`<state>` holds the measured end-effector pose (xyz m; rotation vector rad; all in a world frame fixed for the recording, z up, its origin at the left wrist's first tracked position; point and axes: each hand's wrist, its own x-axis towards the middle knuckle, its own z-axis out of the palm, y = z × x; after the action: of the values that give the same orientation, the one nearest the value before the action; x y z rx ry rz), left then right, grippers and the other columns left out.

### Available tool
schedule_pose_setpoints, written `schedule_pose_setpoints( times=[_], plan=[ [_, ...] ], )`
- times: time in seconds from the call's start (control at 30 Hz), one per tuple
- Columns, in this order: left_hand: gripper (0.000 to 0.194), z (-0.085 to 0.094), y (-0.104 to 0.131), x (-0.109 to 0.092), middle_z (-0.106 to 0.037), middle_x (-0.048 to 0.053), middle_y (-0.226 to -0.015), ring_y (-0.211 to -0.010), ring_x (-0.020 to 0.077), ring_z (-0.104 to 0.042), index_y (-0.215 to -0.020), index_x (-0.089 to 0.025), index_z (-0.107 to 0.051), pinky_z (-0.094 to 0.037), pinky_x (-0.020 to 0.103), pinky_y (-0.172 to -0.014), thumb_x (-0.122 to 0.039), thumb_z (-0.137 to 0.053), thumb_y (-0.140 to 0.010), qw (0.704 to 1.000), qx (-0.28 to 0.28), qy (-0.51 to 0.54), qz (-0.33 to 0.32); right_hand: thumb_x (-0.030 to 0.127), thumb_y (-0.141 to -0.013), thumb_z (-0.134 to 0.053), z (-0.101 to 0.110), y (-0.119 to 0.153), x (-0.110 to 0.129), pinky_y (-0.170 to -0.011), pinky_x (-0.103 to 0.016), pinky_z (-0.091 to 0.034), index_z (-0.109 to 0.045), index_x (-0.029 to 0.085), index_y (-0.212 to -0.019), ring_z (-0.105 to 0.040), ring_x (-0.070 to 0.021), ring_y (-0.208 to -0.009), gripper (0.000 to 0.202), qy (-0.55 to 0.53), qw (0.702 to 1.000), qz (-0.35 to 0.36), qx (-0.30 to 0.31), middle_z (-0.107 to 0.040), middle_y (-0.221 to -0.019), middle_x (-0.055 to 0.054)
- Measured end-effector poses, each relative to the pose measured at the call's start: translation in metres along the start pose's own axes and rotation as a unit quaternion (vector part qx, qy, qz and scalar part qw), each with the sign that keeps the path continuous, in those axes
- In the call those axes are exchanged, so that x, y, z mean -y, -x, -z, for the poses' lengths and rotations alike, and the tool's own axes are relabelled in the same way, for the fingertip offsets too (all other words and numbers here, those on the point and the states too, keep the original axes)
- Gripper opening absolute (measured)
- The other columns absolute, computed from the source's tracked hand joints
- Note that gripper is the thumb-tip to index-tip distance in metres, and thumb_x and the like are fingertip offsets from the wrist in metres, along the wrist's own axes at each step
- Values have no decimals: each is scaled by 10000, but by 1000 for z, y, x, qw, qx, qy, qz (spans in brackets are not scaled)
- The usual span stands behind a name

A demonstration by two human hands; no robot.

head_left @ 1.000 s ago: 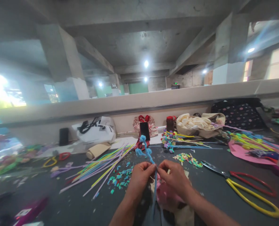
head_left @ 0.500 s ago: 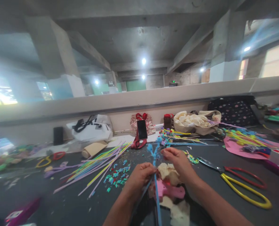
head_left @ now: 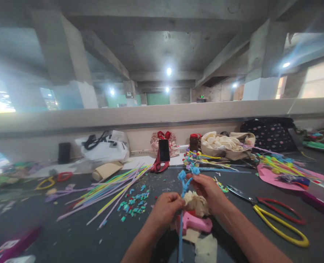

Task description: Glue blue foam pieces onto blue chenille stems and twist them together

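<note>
Over the dark tabletop, my left hand (head_left: 166,206) pinches the stem of a blue pipe-cleaner flower (head_left: 186,185). From there the long blue stem hangs down toward my body. My right hand (head_left: 207,188) is closed at the flower's upper right, thumb and finger on a branch with a fuzzy curled head. Two curled blue heads stick up above my fingertips. Just under both hands lies what looks like a pink glue gun (head_left: 196,223), partly covered by crumpled cream cloth (head_left: 196,202). Right of my forearm rest big scissors (head_left: 253,202) with one red and one yellow handle loop.
Loose pipe cleaners (head_left: 110,195) fan out on the left beside scattered blue-green snippets (head_left: 134,206). A phone (head_left: 164,150) leans on a red-patterned bag at the back. Behind are a white bag (head_left: 104,148), a red-lidded jar (head_left: 194,142) and a cloth-filled basket (head_left: 227,144).
The blue flower has tilted right, and its right branch now bends toward my right fingers. My right hand has moved slightly right and down. The whole view has shifted a little.
</note>
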<state>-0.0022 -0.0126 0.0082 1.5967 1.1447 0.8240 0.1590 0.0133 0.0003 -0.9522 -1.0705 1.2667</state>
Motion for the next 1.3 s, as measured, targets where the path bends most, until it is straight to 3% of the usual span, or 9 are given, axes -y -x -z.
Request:
schedule_pose_setpoints(
  times=[0.27,0.53,0.73,0.93,1.13,1.3],
  plan=[
    [196,1,2,3,-331,-65,-453,-481,86,-321,-462,-176,-398,-174,220,-452,-266,-439,-631,987,-6,-152,-52,399,-549,-678,1,-5,-9,-381,-193,-137,-650,120,-712,-292,-37,-378,324,4,1000,-2,-7,-508,-496,32],
    [167,-5,8,-3,-389,-58,-460,-496,96,-346,-479,-178,-441,-177,218,-459,-241,-413,-632,977,-16,-185,-102,415,-591,-651,-6,-4,-16,-375,-188,-136,-592,144,-638,-275,-45,-375,282,9,999,25,-18,-443,-448,59],
    [154,-3,8,-5,-415,-57,-455,-489,102,-376,-475,-184,-454,-191,215,-459,-223,-421,-620,982,-24,-165,-87,384,-652,-615,2,-2,-5,-402,-188,-203,-629,145,-671,-353,-69,-438,240,29,999,33,4,-483,-516,34],
    [168,-2,6,-2,-425,-54,-429,-469,106,-383,-451,-188,-453,-205,212,-453,-256,-465,-605,988,-18,-140,-65,315,-590,-674,-4,4,-4,-632,-245,-374,-639,166,-636,-512,-152,-699,160,20,997,48,56,-586,-704,-4],
    [176,-5,3,2,-420,-62,-395,-454,103,-384,-453,-185,-479,-221,204,-440,-284,-504,-596,996,2,-71,-54,304,-588,-675,-12,8,-9,-665,-271,-384,-653,174,-786,-537,-171,-711,239,-17,997,37,68,-607,-707,-19],
    [168,-6,2,2,-436,-60,-387,-445,101,-395,-445,-184,-493,-222,197,-424,-286,-548,-567,999,2,-15,-29,294,-567,-696,-10,6,-11,-663,-260,-377,-663,171,-775,-529,-157,-681,244,-35,997,41,49,-608,-692,-16]
  ],
)
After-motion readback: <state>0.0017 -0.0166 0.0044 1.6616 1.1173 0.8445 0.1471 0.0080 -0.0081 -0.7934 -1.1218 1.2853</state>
